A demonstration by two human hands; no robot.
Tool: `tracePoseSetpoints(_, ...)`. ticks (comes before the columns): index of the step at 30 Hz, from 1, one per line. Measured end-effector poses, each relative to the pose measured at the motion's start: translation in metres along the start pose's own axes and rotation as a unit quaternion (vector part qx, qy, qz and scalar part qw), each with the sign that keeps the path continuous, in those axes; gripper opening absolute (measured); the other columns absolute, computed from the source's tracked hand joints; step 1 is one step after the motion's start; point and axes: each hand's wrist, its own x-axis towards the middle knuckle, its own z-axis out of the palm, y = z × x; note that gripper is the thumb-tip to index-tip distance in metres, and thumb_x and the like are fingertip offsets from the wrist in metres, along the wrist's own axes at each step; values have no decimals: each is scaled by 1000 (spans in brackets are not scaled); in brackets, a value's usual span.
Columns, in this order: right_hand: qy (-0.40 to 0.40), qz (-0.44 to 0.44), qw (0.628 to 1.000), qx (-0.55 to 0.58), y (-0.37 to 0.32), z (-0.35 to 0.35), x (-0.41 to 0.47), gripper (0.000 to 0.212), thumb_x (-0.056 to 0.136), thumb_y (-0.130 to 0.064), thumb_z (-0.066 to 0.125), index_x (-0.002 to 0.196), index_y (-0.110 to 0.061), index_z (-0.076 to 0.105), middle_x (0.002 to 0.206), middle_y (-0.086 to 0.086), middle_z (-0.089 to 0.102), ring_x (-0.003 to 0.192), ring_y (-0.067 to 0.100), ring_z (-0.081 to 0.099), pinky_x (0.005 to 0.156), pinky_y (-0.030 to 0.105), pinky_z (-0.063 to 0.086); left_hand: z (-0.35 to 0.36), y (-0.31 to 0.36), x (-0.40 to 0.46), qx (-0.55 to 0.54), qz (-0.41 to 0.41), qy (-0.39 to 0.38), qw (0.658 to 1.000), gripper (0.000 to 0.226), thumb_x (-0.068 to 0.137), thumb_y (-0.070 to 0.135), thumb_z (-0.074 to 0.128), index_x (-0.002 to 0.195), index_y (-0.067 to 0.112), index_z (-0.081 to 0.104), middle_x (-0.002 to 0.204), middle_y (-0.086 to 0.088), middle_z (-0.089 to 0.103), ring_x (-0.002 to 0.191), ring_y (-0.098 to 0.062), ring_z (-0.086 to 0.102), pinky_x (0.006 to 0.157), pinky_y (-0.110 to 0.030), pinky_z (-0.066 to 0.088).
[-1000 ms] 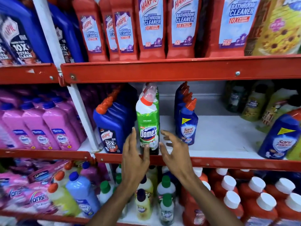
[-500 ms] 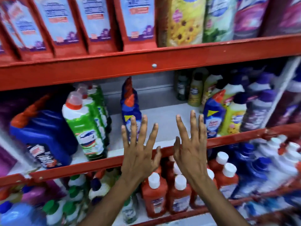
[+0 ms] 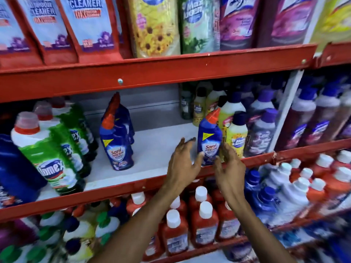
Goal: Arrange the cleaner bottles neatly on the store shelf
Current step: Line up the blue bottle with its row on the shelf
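Observation:
A lone blue Sani Fresh bottle (image 3: 209, 137) with an orange cap stands upright near the front of the white middle shelf (image 3: 157, 149). My left hand (image 3: 183, 160) is at its left side and my right hand (image 3: 228, 164) at its right, fingers spread and curved around its lower part. The thumbs touch or nearly touch the label; no firm grip shows. A row of the same blue bottles (image 3: 116, 141) stands further left, with bare shelf between. Green and white Domex bottles (image 3: 49, 152) line up at the left.
Yellow bottles (image 3: 236, 133) and purple-capped bottles (image 3: 264, 130) crowd right beside the lone bottle. Red shelf rails (image 3: 152, 76) run above and below. Refill pouches fill the top shelf; red bottles with white caps (image 3: 203, 221) fill the lower one.
The view has swung right along the shelf. Both hands went from the Domex bottle, past the bare stretch, to either side of the lone Sani Fresh bottle.

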Motion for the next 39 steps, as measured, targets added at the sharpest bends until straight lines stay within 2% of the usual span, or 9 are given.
tracePoseSetpoints(3,-29,28,998,40,5,-3,8,41,92,-1,61,132,-9,65,123,5,76,107,14,73,98,29,56,9,6,6,-79,-52,-11,995,41,93,20,71,132,14,61,125,-8,77,116,-26,72,95,-38,59)
tracePoseSetpoints(5,-42,39,997,56,7,-5,13,36,92,-1,64,128,-7,68,118,5,77,106,14,74,91,11,54,12,6,6,-124,-86,-1,989,37,93,15,73,129,13,63,118,-7,79,107,-20,75,92,-37,62)
tracePoseSetpoints(7,-44,49,995,78,2,-5,17,31,92,-2,67,123,-5,69,111,4,77,98,-1,73,80,-1,48,10,7,2,-149,-92,18,984,32,92,11,73,124,12,65,114,-6,80,99,-15,76,89,-30,63)
tracePoseSetpoints(10,-52,33,992,111,-15,1,10,29,93,-5,69,121,-13,70,104,-6,75,87,-22,65,76,1,50,-8,6,-12,-172,-74,64,980,30,94,13,72,123,13,66,114,-2,80,96,-7,75,82,-11,58)
tracePoseSetpoints(14,-86,14,979,186,-56,26,-13,33,92,-7,71,107,-36,66,101,-26,71,89,-14,70,78,10,57,-55,-16,-36,-156,-45,145,976,33,98,13,68,130,15,65,117,3,78,103,-5,75,87,-14,59)
tracePoseSetpoints(19,-145,5,963,225,-97,84,-46,24,91,-9,72,113,-20,72,101,-15,77,94,1,75,81,17,60,-115,-59,-69,-85,-56,222,970,34,100,17,65,134,16,64,118,5,78,106,1,72,89,-15,56)
tracePoseSetpoints(29,-221,21,958,181,-118,152,-76,23,89,-6,73,108,-18,72,92,-18,75,84,-12,71,74,11,58,-156,-118,-93,-49,-126,194,972,33,101,13,63,135,11,63,111,10,71,87,32,60,76,6,45)
tracePoseSetpoints(35,-217,22,963,156,-116,156,-80,23,90,-8,72,112,-15,71,98,-9,77,90,-9,72,79,18,61,-159,-124,-98,-57,-128,181,973,34,102,10,61,136,8,61,110,6,73,88,29,62,75,3,48)
tracePoseSetpoints(39,-220,36,959,175,-118,153,-83,30,93,-14,71,123,-13,66,110,-6,74,99,2,72,76,10,57,-164,-121,-99,-70,-143,173,972,41,103,12,58,144,11,55,131,-4,72,107,0,68,82,4,47)
